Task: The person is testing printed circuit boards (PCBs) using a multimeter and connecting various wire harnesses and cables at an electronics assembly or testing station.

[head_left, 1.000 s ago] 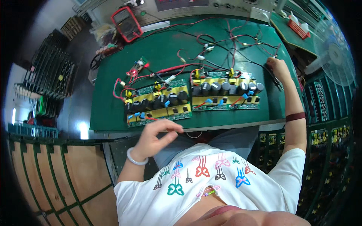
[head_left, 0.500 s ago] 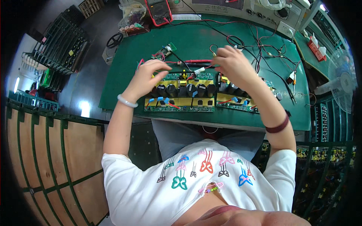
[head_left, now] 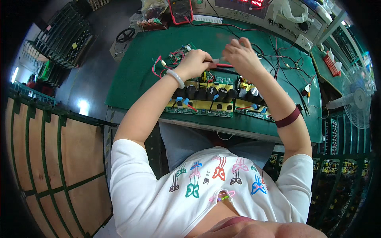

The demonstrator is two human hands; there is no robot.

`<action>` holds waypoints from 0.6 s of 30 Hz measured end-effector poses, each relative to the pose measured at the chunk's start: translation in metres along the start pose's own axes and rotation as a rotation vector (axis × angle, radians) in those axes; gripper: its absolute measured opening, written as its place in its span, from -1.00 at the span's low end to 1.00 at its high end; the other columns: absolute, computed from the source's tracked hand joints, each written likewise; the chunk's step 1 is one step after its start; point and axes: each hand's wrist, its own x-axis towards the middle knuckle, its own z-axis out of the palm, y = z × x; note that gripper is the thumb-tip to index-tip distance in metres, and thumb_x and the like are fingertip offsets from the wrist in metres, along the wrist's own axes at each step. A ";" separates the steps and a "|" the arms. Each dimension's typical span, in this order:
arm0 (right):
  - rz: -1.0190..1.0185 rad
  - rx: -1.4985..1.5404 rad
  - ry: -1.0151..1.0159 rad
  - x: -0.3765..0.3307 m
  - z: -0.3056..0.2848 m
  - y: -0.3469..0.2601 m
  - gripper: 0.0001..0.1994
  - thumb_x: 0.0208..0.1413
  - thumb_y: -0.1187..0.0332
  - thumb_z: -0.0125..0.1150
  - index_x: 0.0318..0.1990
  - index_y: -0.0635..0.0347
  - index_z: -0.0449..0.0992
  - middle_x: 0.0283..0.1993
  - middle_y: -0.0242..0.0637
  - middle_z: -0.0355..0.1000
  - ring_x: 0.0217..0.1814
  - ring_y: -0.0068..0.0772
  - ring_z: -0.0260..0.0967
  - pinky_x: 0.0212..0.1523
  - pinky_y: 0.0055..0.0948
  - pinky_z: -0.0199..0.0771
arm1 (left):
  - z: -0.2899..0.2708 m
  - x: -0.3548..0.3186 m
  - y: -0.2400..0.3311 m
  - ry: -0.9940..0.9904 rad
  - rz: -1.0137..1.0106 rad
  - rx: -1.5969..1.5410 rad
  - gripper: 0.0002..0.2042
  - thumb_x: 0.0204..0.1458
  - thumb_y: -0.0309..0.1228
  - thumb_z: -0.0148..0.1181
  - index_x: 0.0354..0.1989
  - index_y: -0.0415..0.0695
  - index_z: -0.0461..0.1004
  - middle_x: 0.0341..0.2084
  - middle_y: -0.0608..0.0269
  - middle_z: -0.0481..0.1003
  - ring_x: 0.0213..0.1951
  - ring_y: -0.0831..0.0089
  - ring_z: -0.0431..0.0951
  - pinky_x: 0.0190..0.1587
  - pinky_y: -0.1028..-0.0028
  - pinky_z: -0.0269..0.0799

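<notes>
My left hand [head_left: 194, 63] is above the far edge of a circuit board [head_left: 204, 112] with black capacitors and yellow parts. Its fingertips pinch a small white connector [head_left: 215, 61]. Just to the right, my right hand [head_left: 243, 55] hovers with curled fingers; what they hold, if anything, is hidden and partly blurred. A red test probe [head_left: 225, 66] lies between the hands. Below my right forearm sits a second, similar board [head_left: 254, 113], partly covered by the arm. A smaller circuit board [head_left: 179, 53] with pink and red wires lies beyond my left hand.
The green bench [head_left: 139, 83] carries tangled black and red leads [head_left: 285, 65] at right. Along the back stand a red-framed multimeter [head_left: 181, 12] and a grey bench instrument [head_left: 240, 15]. A white fan [head_left: 359, 95] and a red basket [head_left: 332, 63] are at far right.
My left hand has moved right, from the board's left end to the white connector, which is now off the board. My right hand stays near its place, fingers more curled. The view has shifted slightly.
</notes>
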 end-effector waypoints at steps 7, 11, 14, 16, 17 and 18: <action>0.296 -0.111 -0.031 -0.014 0.025 0.024 -0.73 0.10 0.41 0.19 -0.03 -0.04 0.56 -0.06 -0.44 0.42 0.17 -0.31 0.30 0.29 0.00 0.14 | -0.039 -0.023 -0.032 0.522 0.192 0.040 -0.64 0.06 -0.25 0.37 -0.07 -0.24 0.59 -0.39 0.13 0.62 -0.30 0.32 0.61 -0.13 0.38 0.48; 0.353 0.455 -0.009 0.022 0.005 -0.027 -0.80 0.13 0.36 0.23 -0.08 0.03 0.59 -0.11 -0.31 0.49 0.08 -0.16 0.41 0.17 -0.01 0.29 | -0.092 -0.072 -0.063 0.499 -0.312 0.318 -0.62 0.09 -0.15 0.35 -0.13 -0.25 0.61 -0.36 0.08 0.60 -0.32 0.22 0.61 -0.24 0.31 0.47; 0.251 0.796 -0.071 0.053 0.002 -0.071 -0.86 0.13 0.33 0.24 -0.20 0.12 0.61 -0.24 -0.24 0.53 -0.07 -0.07 0.48 -0.01 -0.10 0.43 | -0.102 -0.101 -0.096 0.150 -0.617 0.155 -0.67 0.18 -0.16 0.27 -0.17 -0.23 0.64 -0.41 0.22 0.58 -0.37 0.40 0.55 -0.31 0.39 0.39; 0.227 0.834 -0.093 0.066 0.004 -0.094 -0.85 0.12 0.30 0.26 -0.23 0.13 0.60 -0.23 -0.24 0.53 -0.05 -0.08 0.48 -0.04 -0.10 0.43 | -0.087 -0.114 -0.093 0.155 -0.509 -0.138 -0.69 0.21 -0.19 0.24 -0.18 -0.23 0.64 -0.42 0.30 0.56 -0.37 0.49 0.50 -0.30 0.46 0.36; 0.230 0.836 -0.091 0.067 0.008 -0.098 -0.85 0.12 0.30 0.26 -0.23 0.13 0.60 -0.23 -0.24 0.53 -0.05 -0.08 0.48 -0.04 -0.10 0.43 | -0.079 -0.117 -0.089 0.158 -0.386 -0.431 -0.72 0.23 -0.22 0.22 -0.18 -0.23 0.64 -0.43 0.38 0.55 -0.38 0.57 0.45 -0.28 0.52 0.34; 0.255 0.712 -0.081 0.070 0.011 -0.104 -0.84 0.13 0.28 0.26 -0.21 0.13 0.59 -0.20 -0.25 0.52 -0.02 -0.09 0.47 -0.04 -0.08 0.41 | -0.076 -0.120 -0.086 0.180 -0.364 -0.424 -0.75 0.25 -0.28 0.20 -0.18 -0.24 0.64 -0.41 0.46 0.51 -0.35 0.67 0.38 -0.23 0.60 0.31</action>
